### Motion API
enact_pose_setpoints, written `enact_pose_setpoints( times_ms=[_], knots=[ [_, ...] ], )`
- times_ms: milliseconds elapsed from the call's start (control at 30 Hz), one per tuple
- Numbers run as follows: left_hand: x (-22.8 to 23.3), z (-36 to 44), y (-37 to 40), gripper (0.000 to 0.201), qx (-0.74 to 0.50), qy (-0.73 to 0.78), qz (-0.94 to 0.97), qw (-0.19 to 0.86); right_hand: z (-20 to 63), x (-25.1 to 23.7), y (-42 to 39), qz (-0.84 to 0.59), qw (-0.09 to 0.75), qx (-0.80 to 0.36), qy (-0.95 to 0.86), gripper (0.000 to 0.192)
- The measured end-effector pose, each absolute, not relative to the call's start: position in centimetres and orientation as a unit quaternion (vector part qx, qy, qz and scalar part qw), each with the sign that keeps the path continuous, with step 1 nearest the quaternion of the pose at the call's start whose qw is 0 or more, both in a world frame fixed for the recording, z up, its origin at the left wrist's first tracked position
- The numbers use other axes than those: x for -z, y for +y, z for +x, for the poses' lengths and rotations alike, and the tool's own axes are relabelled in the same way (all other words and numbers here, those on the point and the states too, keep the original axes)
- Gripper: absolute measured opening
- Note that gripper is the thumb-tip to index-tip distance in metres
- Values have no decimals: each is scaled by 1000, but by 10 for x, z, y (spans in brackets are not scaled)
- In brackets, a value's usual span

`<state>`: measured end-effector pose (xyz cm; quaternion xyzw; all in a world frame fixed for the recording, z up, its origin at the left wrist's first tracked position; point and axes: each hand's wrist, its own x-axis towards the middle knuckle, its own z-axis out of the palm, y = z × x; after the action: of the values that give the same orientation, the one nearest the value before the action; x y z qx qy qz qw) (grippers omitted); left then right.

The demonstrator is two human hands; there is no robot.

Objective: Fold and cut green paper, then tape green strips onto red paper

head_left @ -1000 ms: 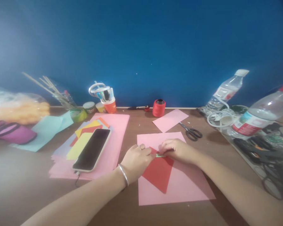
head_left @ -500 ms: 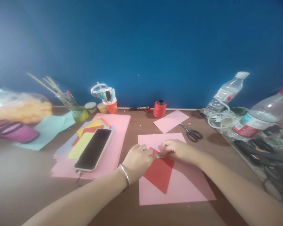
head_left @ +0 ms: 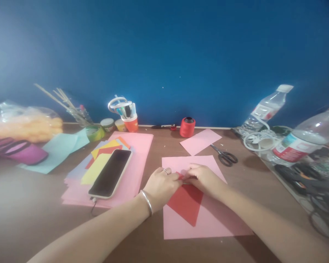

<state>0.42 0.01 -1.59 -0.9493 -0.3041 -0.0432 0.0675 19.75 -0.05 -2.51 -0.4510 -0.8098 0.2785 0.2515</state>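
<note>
Both of the person's hands are closed in a pinch at the top of the red paper [head_left: 188,206], the left hand [head_left: 163,187] on its left side, the right hand [head_left: 206,179] close by on the right, thumb and fingers drawn together; the fingertips hide exactly what lies between them. The red paper rests on a larger pink sheet [head_left: 178,228], one corner pointing down toward the person. A silver bracelet [head_left: 147,204] circles the left wrist. Past the right hand, black-handled scissors [head_left: 227,158] lie on the brown table [head_left: 153,241], beside a smaller pink piece [head_left: 200,141], with a red spool [head_left: 187,128] behind it near the blue wall [head_left: 164,54]. Over to the left, a phone [head_left: 111,173] lies on a pile of coloured paper [head_left: 141,146], and an orange cup [head_left: 131,125] full of pens stands beyond. At the far right leans a large red-capped bottle [head_left: 298,144].
</note>
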Motion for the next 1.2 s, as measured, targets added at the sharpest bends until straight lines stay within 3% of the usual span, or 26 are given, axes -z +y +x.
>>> enact_pose_setpoints(
  times_ms=[367, 733, 933, 1200],
  knots=[
    [15, 0, 7, 22, 52, -338, -938, -46, 195, 29, -2, -429, 233, -209, -847, 15],
    [12, -9, 13, 18, 61, -325, -939, -91, 193, 24, 1, -383, 234, -224, -865, 19],
    [13, -9, 15, 21, 87, -322, -935, -124, 183, 30, 1, -438, 278, -220, -827, 8],
    [3, -14, 20, 17, 73, -342, -924, -156, 182, 38, 1, -417, 293, -198, -837, 12]
  ],
)
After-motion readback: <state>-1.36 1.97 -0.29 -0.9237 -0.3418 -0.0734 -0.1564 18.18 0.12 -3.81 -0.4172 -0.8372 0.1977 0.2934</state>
